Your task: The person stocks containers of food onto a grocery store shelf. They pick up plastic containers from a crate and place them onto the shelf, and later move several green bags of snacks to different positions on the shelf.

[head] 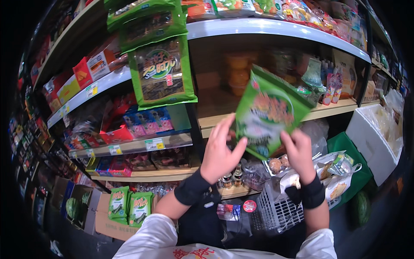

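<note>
A green snack packet (270, 113) is held up, slightly tilted and blurred, before the shelves. My right hand (297, 150) grips its lower right edge between thumb and fingers. Beside its lower left edge is my left hand (221, 149), with thumb and fingers apart; whether its fingertips touch the packet is hard to tell. To the left, a green-edged seaweed packet (160, 71) hangs below similar ones on the shelf upright. Behind the held packet, stacked orange cups (237, 74) stand in a shelf bay.
Below left, a cardboard box (113, 226) holds green packets (140, 207). A grey plastic basket (279, 207) stands below my right hand, near a green container (351, 171) and a white foam box (372, 142). A watermelon (360, 207) lies on the floor. Boxed goods line the left shelves.
</note>
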### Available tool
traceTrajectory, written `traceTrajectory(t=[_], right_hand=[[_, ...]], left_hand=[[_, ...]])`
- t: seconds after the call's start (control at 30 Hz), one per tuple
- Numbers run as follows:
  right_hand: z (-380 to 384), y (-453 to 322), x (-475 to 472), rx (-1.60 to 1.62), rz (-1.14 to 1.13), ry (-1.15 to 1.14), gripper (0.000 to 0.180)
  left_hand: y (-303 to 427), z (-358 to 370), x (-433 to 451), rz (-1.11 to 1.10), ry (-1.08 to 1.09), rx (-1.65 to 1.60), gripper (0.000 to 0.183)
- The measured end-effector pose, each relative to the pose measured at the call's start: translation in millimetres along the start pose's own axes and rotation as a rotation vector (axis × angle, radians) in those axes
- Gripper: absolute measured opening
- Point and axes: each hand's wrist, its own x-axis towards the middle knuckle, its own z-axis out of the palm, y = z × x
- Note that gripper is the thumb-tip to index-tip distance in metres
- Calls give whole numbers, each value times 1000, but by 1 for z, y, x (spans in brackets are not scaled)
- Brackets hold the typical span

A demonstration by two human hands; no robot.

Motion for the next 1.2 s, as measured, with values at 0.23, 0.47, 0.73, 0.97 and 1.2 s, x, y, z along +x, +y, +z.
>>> traceTrajectory(t=[0.23,0.47,0.73,0.97,1.2], right_hand=[[45,-15,145,-144,-205,-86,31],[82,-6,176,-252,-61,-314,24],[115,13,198,-148,-61,-448,27],[92,9,174,-203,-80,-321,32],[-19,-16,10,234,-136,-17,12]], left_hand=[[-26,44,82,-110,411,345,80],[-61,53,105,-324,352,389,135],[-78,53,136,-515,390,405,139],[-89,59,152,-595,409,433,137],[-110,44,191,-715,433,581,133]])
